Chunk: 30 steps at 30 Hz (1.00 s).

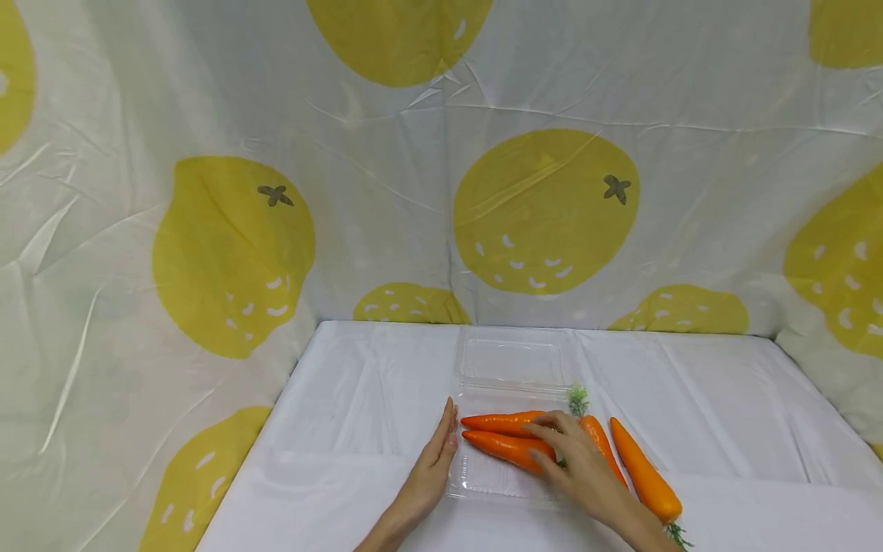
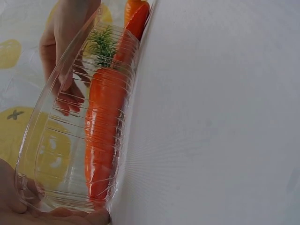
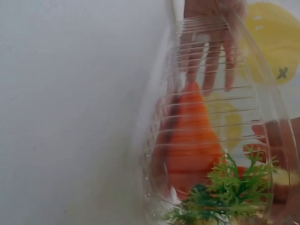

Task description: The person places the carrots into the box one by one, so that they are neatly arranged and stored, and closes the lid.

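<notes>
A clear plastic clamshell box (image 1: 476, 484) lies unfolded on the table, its lid (image 1: 513, 360) spread out behind the base. Inside the base are two orange carrots side by side: a far carrot (image 1: 498, 422) and a near carrot (image 1: 507, 448), both with tips toward the left. My left hand (image 1: 429, 468) rests against the box's left wall, its fingers extended. Over the carrots' leafy ends is my right hand (image 1: 576, 464); in the left wrist view its loosely bent fingers (image 2: 68, 105) hang just above the near carrot. Green leaves (image 3: 234, 187) show through the box wall.
Two more carrots lie right of the box: a carrot (image 1: 602, 445) with a green tuft (image 1: 578, 399) close to it, and a larger carrot (image 1: 645, 475) farther right. White cloth (image 1: 745, 429) covers the table. A lemon-print curtain (image 1: 386, 192) hangs behind and at the sides.
</notes>
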Tool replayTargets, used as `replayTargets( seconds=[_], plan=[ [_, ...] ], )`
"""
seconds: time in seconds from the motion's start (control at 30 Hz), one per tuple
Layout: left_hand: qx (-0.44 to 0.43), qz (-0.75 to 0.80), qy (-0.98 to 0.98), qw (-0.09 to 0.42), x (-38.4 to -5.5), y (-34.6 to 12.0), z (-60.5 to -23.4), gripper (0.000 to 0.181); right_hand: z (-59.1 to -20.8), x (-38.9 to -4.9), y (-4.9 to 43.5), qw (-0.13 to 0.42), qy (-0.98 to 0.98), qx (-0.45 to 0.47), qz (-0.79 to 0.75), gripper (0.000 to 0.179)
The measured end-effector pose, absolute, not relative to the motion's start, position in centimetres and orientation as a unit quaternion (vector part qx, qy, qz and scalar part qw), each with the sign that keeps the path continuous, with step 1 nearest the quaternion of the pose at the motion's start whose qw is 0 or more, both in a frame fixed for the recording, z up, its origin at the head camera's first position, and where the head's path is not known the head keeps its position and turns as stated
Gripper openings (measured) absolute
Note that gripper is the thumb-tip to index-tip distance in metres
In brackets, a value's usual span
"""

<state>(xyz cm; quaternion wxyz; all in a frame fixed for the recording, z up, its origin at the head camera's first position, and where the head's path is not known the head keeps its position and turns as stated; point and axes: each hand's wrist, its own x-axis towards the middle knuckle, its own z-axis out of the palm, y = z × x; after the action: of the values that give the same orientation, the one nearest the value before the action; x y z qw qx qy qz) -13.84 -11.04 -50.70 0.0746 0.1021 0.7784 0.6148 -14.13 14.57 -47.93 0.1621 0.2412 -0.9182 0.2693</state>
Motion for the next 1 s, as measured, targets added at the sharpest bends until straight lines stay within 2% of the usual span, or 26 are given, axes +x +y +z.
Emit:
replayTargets(
  seconds=[0.2,0.47,0.83,1.0],
  plan=[
    [0.104,0.618,0.776,0.078,-13.9,-10.9,-50.7,0.060,-47.1,-13.9,15.6,0.159,-0.918,0.219,0.290,0.034],
    [0.103,0.615,0.778,0.077,-13.9,-10.9,-50.7,0.060,-46.9,-13.4,18.0,0.183,-0.908,0.214,0.311,0.036],
    [0.101,0.615,0.778,0.079,-13.8,-11.0,-50.5,0.060,-46.1,-12.4,21.6,0.182,-0.935,0.167,0.255,0.036],
    [0.100,0.614,0.779,0.080,-13.7,-11.1,-50.5,0.060,-46.1,-12.1,22.9,0.166,-0.943,0.136,0.256,0.038]
  ],
)
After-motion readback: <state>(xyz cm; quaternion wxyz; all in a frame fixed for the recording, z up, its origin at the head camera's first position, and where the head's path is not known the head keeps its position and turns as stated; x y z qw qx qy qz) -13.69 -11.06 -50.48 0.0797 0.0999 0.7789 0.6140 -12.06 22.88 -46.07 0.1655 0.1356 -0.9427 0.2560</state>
